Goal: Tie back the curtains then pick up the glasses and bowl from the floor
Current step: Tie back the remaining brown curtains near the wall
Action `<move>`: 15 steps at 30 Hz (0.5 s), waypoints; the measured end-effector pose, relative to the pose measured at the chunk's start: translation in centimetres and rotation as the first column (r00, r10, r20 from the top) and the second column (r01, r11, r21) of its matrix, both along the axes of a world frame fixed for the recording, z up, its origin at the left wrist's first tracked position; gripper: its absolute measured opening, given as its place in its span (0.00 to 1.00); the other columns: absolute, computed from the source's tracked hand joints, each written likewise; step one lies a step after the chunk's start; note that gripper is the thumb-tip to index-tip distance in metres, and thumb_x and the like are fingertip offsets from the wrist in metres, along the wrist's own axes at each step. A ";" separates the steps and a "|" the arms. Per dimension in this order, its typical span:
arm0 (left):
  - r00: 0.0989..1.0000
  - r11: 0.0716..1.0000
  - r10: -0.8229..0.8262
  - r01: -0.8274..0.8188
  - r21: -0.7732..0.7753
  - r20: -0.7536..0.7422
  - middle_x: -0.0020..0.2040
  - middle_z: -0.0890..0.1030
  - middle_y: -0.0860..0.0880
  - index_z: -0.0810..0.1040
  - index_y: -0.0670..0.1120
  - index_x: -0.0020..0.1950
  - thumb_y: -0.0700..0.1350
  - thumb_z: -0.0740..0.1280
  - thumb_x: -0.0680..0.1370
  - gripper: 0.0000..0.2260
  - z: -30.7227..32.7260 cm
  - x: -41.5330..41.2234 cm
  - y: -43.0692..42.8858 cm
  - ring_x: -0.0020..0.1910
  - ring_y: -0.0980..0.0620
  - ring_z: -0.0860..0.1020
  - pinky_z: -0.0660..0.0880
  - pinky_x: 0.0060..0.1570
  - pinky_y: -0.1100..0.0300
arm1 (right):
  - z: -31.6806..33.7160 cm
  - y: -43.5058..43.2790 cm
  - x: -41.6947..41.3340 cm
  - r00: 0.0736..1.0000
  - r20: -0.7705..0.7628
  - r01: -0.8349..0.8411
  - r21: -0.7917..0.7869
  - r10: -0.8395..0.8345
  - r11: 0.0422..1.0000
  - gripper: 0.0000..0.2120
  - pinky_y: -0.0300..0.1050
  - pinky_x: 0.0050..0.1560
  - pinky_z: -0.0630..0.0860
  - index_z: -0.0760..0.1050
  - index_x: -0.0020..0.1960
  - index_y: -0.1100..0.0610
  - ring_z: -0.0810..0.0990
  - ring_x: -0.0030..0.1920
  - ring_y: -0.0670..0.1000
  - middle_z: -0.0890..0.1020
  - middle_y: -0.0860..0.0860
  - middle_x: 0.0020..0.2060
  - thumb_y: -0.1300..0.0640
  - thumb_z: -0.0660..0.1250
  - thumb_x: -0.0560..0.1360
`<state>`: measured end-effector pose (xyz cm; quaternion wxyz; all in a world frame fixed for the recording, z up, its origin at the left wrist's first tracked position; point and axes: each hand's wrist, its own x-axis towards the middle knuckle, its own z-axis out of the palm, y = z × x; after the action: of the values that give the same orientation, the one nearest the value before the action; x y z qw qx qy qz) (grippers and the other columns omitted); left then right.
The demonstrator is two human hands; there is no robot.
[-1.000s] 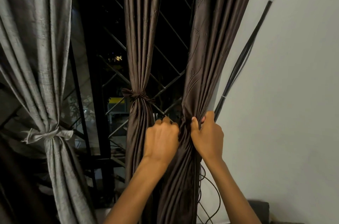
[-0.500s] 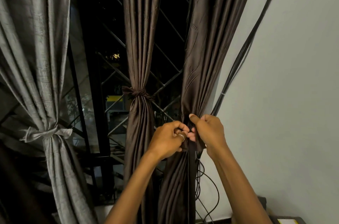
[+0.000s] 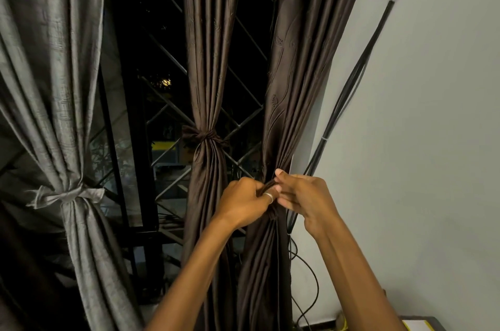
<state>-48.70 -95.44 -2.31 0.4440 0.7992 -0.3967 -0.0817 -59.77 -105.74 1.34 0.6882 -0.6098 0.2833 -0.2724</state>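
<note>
Both grips are clenched on cloth. The left grip [image 3: 243,203], a ring on one finger, curls round a narrow dark fabric tie [image 3: 272,212], and the right grip [image 3: 307,199] pinches the same tie from the other side. The two almost touch at the gathered waist of the right brown curtain [image 3: 297,81].

This curtain hangs at the right edge of the window, just beside a pale wall [image 3: 422,119], with black cables [image 3: 351,87] running down between cloth and wall. It is dark brown with a slight sheen, a faint embroidered leaf pattern and long vertical pleats, bunched tight where the grips meet and flaring again below.

The cloth looks soft, light and rather slippery, so the folds would likely slide apart unless the bundle is kept squeezed while the knot is drawn snug. The best hold is probably on the tie's two ends, close to the knot, not on the pleats.

To the left, the middle brown curtain [image 3: 205,60] is already knotted with its own tie, and the grey curtain [image 3: 54,87] at the window's left edge is knotted too. A metal grille [image 3: 243,41] crosses the dark glass behind.

The glasses and bowl are not in view.
</note>
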 end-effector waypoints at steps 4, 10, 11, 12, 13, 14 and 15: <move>0.994 0.999 -0.040 0.039 -0.019 -0.100 0.40 0.86 0.47 0.84 0.50 0.46 0.55 0.65 0.82 0.13 0.5 0.2 0.1 0.42 0.53 0.86 0.85 0.43 0.52 | -0.7 -0.1 -0.4 0.998 0.007 -0.060 -0.033 0.060 0.998 0.07 0.45 0.55 0.83 0.85 0.53 0.59 0.88 0.48 0.50 0.89 0.54 0.44 0.57 0.71 0.79; 0.979 0.996 -0.087 0.080 -0.045 -0.185 0.44 0.86 0.44 0.84 0.44 0.53 0.56 0.61 0.84 0.18 1.2 0.6 0.1 0.44 0.50 0.86 0.85 0.44 0.53 | -2.7 0.4 -1.7 0.981 0.034 -0.180 -0.230 0.193 0.956 0.18 0.39 0.53 0.81 0.78 0.63 0.51 0.85 0.57 0.46 0.86 0.47 0.55 0.63 0.73 0.76; 0.978 0.995 -0.099 0.092 -0.047 -0.183 0.43 0.87 0.44 0.84 0.44 0.53 0.56 0.61 0.84 0.18 1.2 0.6 0.0 0.43 0.49 0.86 0.85 0.44 0.53 | -3.2 0.6 -1.7 0.985 0.005 -0.160 -0.314 0.170 0.936 0.21 0.37 0.53 0.81 0.77 0.65 0.49 0.84 0.56 0.43 0.84 0.45 0.56 0.61 0.76 0.74; 0.977 0.993 -0.115 0.109 -0.043 -0.179 0.43 0.87 0.44 0.84 0.45 0.52 0.55 0.60 0.84 0.18 1.2 0.6 -0.2 0.43 0.49 0.86 0.85 0.45 0.52 | -3.7 0.8 -1.6 0.993 -0.028 -0.118 -0.418 0.117 0.901 0.23 0.34 0.53 0.80 0.75 0.65 0.48 0.83 0.55 0.38 0.83 0.41 0.56 0.59 0.77 0.73; 0.976 0.991 -0.129 0.124 -0.038 -0.178 0.43 0.87 0.44 0.84 0.44 0.52 0.55 0.60 0.84 0.18 1.2 0.5 -0.3 0.43 0.48 0.86 0.85 0.45 0.53 | -4.2 1.1 -1.5 0.998 -0.042 -0.058 -0.524 0.043 0.850 0.23 0.30 0.52 0.78 0.75 0.65 0.47 0.82 0.52 0.34 0.82 0.38 0.55 0.58 0.78 0.73; 0.973 0.990 -0.141 0.137 -0.035 -0.184 0.43 0.86 0.44 0.84 0.44 0.53 0.54 0.60 0.84 0.18 1.2 0.5 -0.5 0.43 0.48 0.86 0.85 0.45 0.54 | -4.6 1.5 -1.3 0.999 -0.018 0.016 -0.608 -0.034 0.794 0.23 0.27 0.50 0.77 0.75 0.65 0.46 0.81 0.50 0.30 0.82 0.37 0.53 0.59 0.77 0.74; 0.969 0.988 -0.153 0.149 -0.035 -0.192 0.43 0.86 0.43 0.84 0.43 0.53 0.54 0.60 0.85 0.18 1.2 0.4 -0.7 0.43 0.49 0.85 0.84 0.44 0.56 | -5.0 1.8 -1.3 0.995 0.027 0.091 -0.665 -0.097 0.741 0.22 0.25 0.49 0.76 0.76 0.66 0.48 0.80 0.49 0.29 0.82 0.38 0.52 0.61 0.76 0.75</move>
<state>-48.33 -96.14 -1.07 0.4810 0.7504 -0.4121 -0.1890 -61.04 -103.98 -3.70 0.4098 -0.8012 0.2010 -0.3870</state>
